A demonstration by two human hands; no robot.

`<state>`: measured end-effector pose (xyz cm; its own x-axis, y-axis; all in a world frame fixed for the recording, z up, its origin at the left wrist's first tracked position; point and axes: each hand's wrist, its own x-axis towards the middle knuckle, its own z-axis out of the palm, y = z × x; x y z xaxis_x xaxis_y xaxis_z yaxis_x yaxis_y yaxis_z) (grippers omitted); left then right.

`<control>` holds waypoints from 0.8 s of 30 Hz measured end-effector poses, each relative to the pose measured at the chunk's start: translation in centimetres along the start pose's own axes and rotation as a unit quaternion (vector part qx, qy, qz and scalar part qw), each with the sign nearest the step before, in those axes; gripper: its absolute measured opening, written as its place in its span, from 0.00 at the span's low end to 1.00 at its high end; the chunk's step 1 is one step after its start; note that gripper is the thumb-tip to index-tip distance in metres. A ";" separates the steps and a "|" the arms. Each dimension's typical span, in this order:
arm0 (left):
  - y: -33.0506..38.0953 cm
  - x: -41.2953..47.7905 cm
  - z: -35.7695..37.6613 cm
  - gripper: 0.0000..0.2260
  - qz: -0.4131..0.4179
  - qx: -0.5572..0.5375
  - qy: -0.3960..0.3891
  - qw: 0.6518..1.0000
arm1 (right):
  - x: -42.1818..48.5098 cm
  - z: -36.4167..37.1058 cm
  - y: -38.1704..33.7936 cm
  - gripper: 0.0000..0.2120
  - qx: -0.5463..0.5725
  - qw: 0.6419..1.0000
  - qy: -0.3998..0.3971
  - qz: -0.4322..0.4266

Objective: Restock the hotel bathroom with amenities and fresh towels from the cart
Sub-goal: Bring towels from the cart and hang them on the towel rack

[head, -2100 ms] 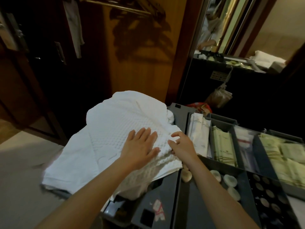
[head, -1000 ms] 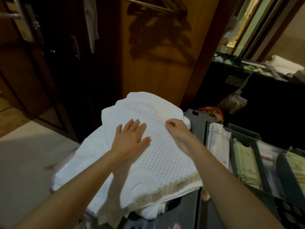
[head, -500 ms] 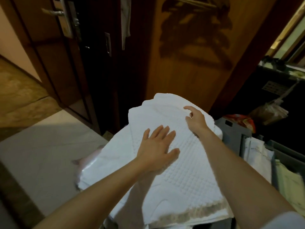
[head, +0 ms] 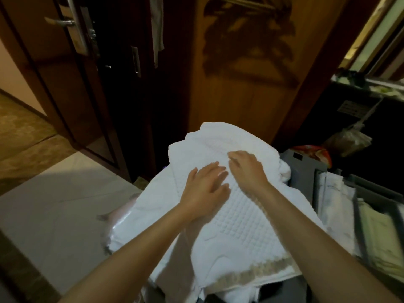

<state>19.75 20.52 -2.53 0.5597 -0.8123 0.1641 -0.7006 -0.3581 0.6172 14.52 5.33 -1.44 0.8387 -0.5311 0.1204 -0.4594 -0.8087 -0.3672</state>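
Two bare forearms reach in from the near side and converge over the cart (head: 303, 169), whose left end carries a pile of folded white towels (head: 153, 206) that overhangs its left edge. On top of the pile lies a white waffle-weave towel (head: 240, 217), its beige-trimmed hem toward the near edge.

The left hand (head: 205, 189) lies palm down on the waffle towel near its middle, fingers straight and slightly spread, pointing away and to the right, gripping nothing. Just beyond and to its right, the right hand (head: 247, 169) arches over the same towel with the wrist raised and the fingers bent downward, their tips on the cloth. It cannot be told whether they pinch a fold or only press it. The two hands are close together, nearly touching.

Along the cart's right side, grey compartments hold pale sachets (head: 332, 193) and greenish packets (head: 376, 232), blurred. At the far right corner sits a red-orange bag (head: 314, 152). Beyond the cart stand a wooden panel (head: 240, 84) and a dark door (head: 43, 62) with a metal handle.
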 end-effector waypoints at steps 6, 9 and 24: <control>-2.8 0.3 -1.6 0.29 -0.292 -0.376 0.166 0.864 | -2.5 0.9 1.5 0.23 -0.025 0.993 -0.103 0.052; -4.6 1.4 -3.6 0.25 -0.403 -0.569 0.166 0.698 | -2.7 0.9 1.3 0.24 -0.028 0.993 -0.103 0.054; -5.2 4.2 -5.6 0.23 -0.371 -0.615 0.005 0.696 | -3.7 0.1 0.8 0.25 0.074 0.987 -0.107 0.093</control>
<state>28.20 21.50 -0.72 0.5731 -0.6082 -0.5491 0.6879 -0.0071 0.7258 11.03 6.62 -2.25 0.7943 -0.5878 -0.1539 -0.5762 -0.6483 -0.4977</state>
